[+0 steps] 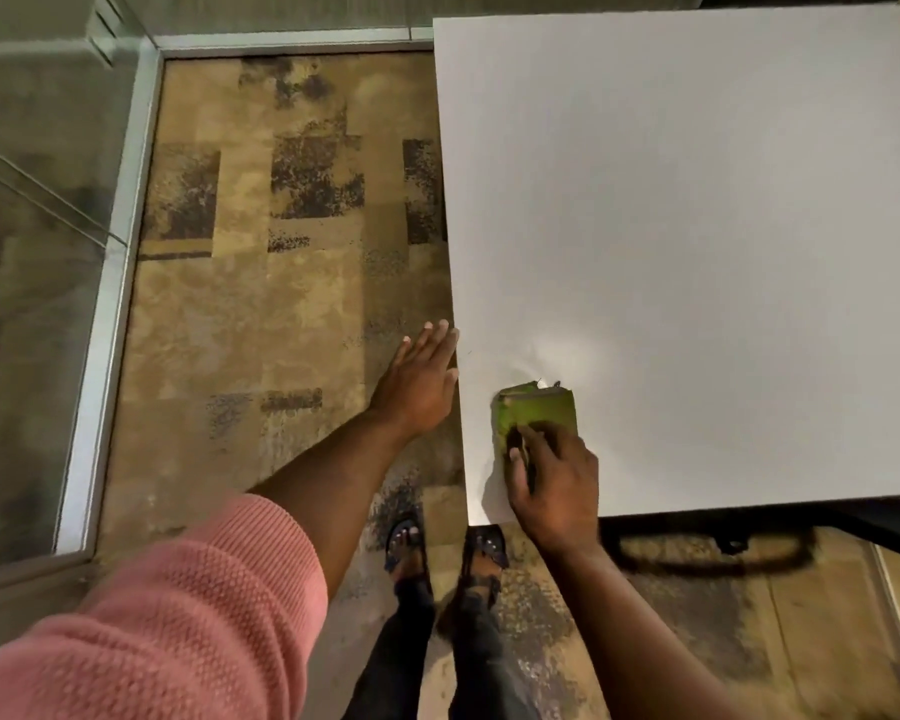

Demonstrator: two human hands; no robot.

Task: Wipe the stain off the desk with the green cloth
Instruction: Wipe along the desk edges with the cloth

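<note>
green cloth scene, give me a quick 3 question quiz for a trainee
1. True or false: the green cloth lies on the carpet.
2. Which hand presses on the cloth: A) left hand B) right hand?
3. Fill in: the left hand is open, at the desk's ____ edge.

Key:
1. False; it lies on the desk.
2. B, the right hand.
3. Left.

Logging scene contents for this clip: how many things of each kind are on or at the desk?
Folded green cloth: 1
White rectangular desk: 1
Bare hands: 2, left hand open at the desk edge, right hand pressing the cloth
Total: 4
</note>
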